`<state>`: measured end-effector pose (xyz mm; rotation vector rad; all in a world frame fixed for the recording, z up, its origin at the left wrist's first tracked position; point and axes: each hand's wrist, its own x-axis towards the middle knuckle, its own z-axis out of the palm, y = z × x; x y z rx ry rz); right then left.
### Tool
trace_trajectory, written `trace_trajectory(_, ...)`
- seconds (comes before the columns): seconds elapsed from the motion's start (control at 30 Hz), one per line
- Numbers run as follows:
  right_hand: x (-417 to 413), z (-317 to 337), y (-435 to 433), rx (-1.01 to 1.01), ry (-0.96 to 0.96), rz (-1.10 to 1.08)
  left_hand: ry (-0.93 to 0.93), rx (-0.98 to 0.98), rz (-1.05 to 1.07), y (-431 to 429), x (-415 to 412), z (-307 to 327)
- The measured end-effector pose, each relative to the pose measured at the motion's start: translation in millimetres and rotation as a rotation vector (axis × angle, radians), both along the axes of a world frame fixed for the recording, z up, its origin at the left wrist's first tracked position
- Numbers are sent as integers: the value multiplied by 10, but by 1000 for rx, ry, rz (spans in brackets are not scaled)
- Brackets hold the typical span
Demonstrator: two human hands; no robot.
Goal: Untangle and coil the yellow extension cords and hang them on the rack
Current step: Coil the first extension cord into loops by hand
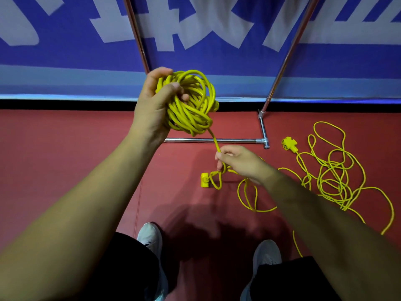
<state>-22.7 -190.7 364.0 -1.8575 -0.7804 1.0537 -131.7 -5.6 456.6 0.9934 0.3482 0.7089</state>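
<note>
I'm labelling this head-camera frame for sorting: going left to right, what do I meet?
First the left hand gripping the coiled cord → trailing strand → right hand pinching that strand → yellow socket head on the floor → loose tangled cord.

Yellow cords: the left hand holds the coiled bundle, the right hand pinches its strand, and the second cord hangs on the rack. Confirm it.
Not right: head view shows the second cord lying tangled on the floor beside the rack, not hanging. The left hand holds the coiled bundle and the right hand pinches its strand.
</note>
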Motion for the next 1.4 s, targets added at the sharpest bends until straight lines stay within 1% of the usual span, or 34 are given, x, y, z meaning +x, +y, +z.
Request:
trace_trajectory(0.07, -24, 88, 41, 95, 1, -25, 94, 200, 21, -34, -2, 7)
trace_trajectory(0.13, -49, 186, 96, 156, -6, -58, 163, 334, 46, -73, 9, 11)
trace_trajectory(0.2, -98, 234, 126, 155, 32, -20, 164, 372, 76, -109, 23, 32)
trace_trajectory(0.27, -150, 222, 116, 98, 130, 61, 130, 355, 139, -104, 21, 65)
trace_trajectory(0.33, -162, 142, 75, 31, 189, 127, 112, 328, 209, -48, -13, 87)
trace_trajectory(0.37, -157, 78, 57, -1, 189, 152, 119, 324, 235, -17, -37, 94)
trace_trajectory(0.43, -174, -46, 29, -82, 126, 203, 135, 343, 268, 34, -75, 94)
trace_trajectory(0.5, -253, -173, 12, -162, 25, 257, 152, 395, 288, 67, -86, 74)
trace_trajectory(0.53, -310, -199, 7, -181, 11, 281, 166, 440, 289, 85, -85, 57)
trace_trajectory(0.63, -436, -127, 8, -110, 84, 314, 242, 584, 251, 102, -93, 1)
trace_trajectory(0.7, -446, 15, 30, -19, 116, 293, 328, 653, 195, 101, -94, -51)
trace_trajectory(0.8, -392, 241, 86, 88, 97, 232, 457, 790, 141, 84, -74, -141)
trace_trajectory(0.87, -342, 387, 129, 130, 79, 199, 509, 887, 90, 60, -74, -169)
trace_trajectory(0.97, -280, 538, 144, 135, 0, 240, 590, 1102, -41, 13, -73, -208)
trace_trajectory(1.07, -278, 617, 122, 110, -48, 302, 644, 1193, -191, -69, -87, -251)
trace_trajectory(1.13, -263, 665, 108, 97, -58, 309, 666, 1197, -286, -52, -82, -309)
trace_trajectory(1.2, -217, 722, 97, 88, -103, 295, 714, 1116, -434, -26, -77, -350)
trace_trajectory(1.3, -179, 823, 90, 97, -261, 266, 725, 1008, -708, -57, -74, -350)
trace_trajectory(1.4, -204, 910, 110, 114, -443, 285, 700, 857, -881, -94, -92, -335)
